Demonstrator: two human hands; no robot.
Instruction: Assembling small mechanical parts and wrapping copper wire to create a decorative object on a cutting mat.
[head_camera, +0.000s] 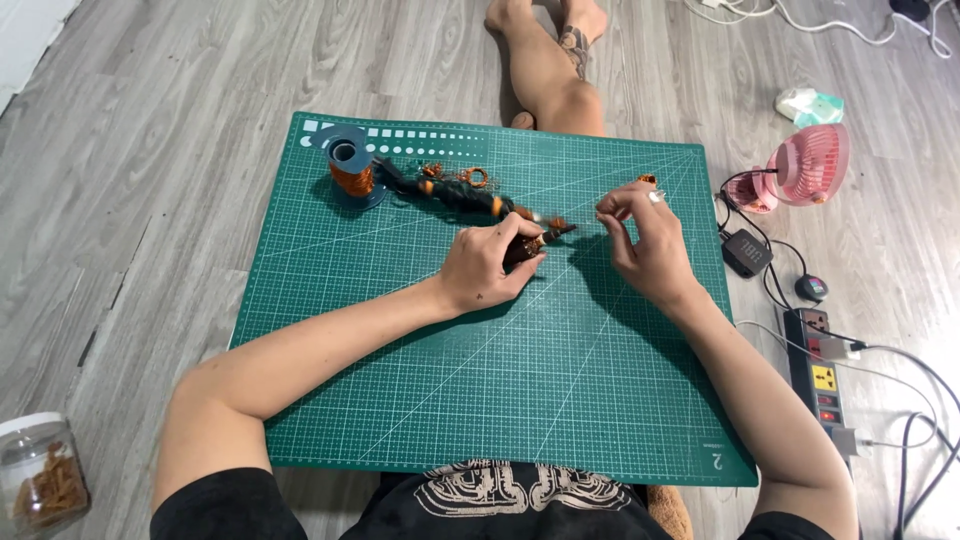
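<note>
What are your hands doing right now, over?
Left hand on dark pliers. Right hand pinching something tiny. Copper wire spool beside, nothing blocking.

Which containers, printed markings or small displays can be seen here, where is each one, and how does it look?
Jar: bottom left on the floor, clear, white lid, brownish pieces inside.
Cutting mat: centre, green rectangle, white printed grid.
Power strip: right, dark, with coloured sockets.
Small black device: right of the mat, boxy, pale marking.

A dark, orange-banded tool (528, 243) lies flat mid-mat, tip pointing right.
</note>
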